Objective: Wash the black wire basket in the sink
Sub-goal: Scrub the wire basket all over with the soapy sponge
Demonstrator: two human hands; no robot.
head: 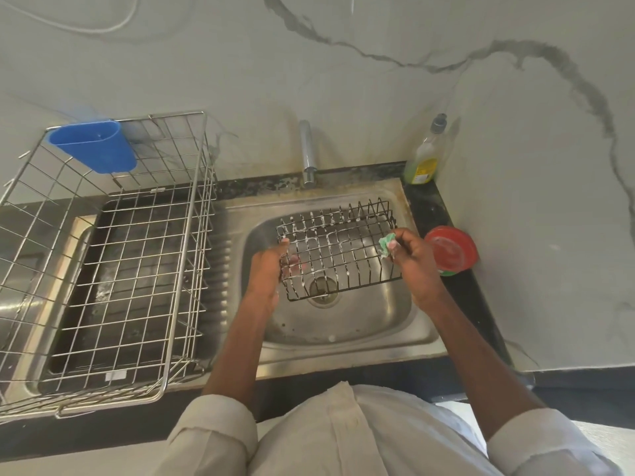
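Gripping left end of black wire basket (338,247), left hand (266,269) holds it tilted over steel sink (343,324) drain, soap foam on wires. Right hand (410,259) pinches green scrub pad (386,247) against right end. Dish-soap bottle (426,156) far right; label unreadable.

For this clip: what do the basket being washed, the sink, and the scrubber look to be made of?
Black wire basket: thin metal wire, apparently black-coated, matte, with white suds on the rods. Sink: stainless steel by its brushed grey sheen, stained near the tap. Scrubber in the right hand: soft green pad, likely sponge or fibre; crumpled.
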